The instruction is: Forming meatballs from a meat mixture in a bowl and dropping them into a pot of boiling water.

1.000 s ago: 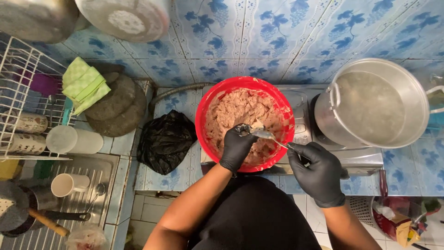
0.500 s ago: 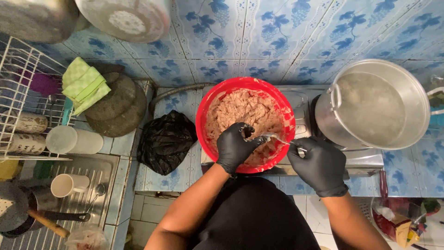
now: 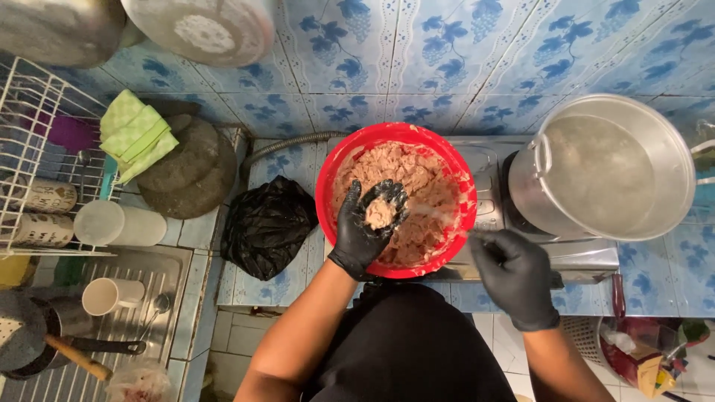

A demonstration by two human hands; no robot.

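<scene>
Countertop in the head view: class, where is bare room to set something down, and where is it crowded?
Bare tile shows only between the black bag and round stone. The red bowl, big pot and both gloved hands, left hand, right hand, crowd the rest.

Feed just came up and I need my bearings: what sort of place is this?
Most likely a small home kitchen: a metal pot on a cooker, a dish rack beside a steel sink, and blue patterned wall tiles.

Single head camera, looking steeply down, close over counter (image 3: pixel 298 160) and sink (image 3: pixel 175 294).
</scene>
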